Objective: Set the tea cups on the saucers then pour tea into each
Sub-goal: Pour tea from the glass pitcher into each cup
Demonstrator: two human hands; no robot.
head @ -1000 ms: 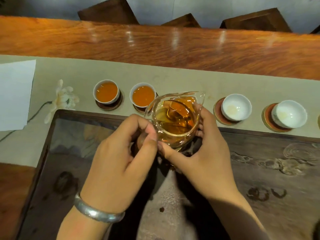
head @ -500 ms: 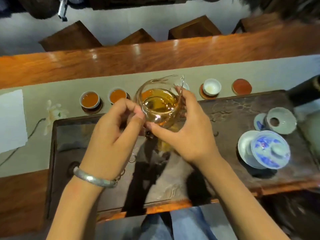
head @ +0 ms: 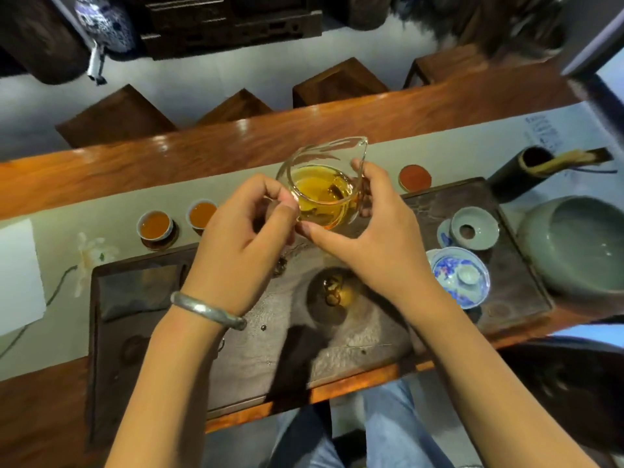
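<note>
Two hands occupy the frame's centre, above a dark tea tray (head: 141, 332). Left hand (head: 236, 244), silver bracelet (head: 207, 310) at the wrist: fingers curled, tips against the left wall of a glass pitcher (head: 322, 194). Right hand (head: 374, 238): thumb and fingers wrapped round the pitcher's right side, gripping it. Pitcher: clear glass, roughly half full of amber tea, held off the tray, spout toward upper right. Right of centre on the tray: one blue-and-white lidded bowl (head: 456, 276); one green strainer (head: 474, 228). Right edge: one large green basin (head: 574, 244). Beyond the tray, on the pale runner (head: 67, 238) covering the surface: two filled tea cups, first cup (head: 154, 225) and second cup (head: 202, 213), left of centre, the first visibly on a dark saucer; one bare red saucer (head: 414, 177), right of centre. Cups behind the hands: cannot tell.
</note>
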